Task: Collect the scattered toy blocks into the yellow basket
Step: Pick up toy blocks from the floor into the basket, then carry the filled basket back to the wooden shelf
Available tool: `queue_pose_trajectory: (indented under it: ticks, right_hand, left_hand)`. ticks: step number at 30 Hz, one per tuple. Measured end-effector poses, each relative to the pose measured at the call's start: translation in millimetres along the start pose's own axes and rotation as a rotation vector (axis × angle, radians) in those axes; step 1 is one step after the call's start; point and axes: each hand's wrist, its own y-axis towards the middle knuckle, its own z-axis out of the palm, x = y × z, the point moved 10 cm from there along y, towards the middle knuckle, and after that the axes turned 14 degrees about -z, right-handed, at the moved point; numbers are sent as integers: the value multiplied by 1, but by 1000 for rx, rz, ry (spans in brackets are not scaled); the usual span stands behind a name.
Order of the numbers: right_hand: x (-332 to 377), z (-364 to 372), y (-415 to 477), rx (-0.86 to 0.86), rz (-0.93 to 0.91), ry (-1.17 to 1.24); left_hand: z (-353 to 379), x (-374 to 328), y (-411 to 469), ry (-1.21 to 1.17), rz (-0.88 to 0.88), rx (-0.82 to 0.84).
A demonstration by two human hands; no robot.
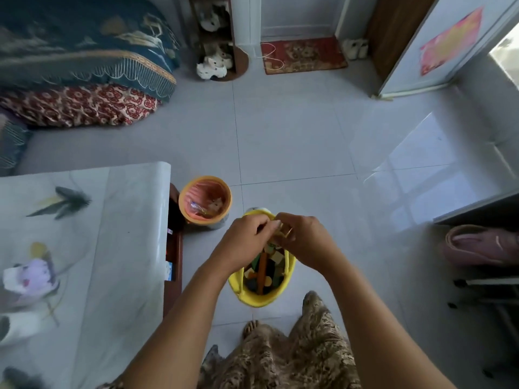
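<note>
Head view: we see the left hand [247, 240] and right hand [304, 240] together above the yellow basket [261, 300], set on the floor [280, 136] and heaped with toy blocks [264, 268], both grips pinching a blurred yellowish piece [286, 231]; we judge a drop-in step, next calling for release.

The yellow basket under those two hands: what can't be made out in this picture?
- Head view: what the left hand and right hand hold between them; their fingers cover it.
- Head view: far rim of the yellow basket, hidden behind both hands.
- Head view: how many toy blocks lie inside; piled, shadowed.
- Head view: contents of the orange bin, blurred.
</note>
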Motion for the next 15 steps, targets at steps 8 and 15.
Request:
queue_pose_trajectory:
  ticks: [8,15]
  right_hand:
    - [-5,-33,81,70,-47,-43]
    - [-35,-91,186,36,-40,-122]
  left_hand:
    - [-47,-36,65,137,-7,13]
    - [-89,-68,167,161,-94,64]
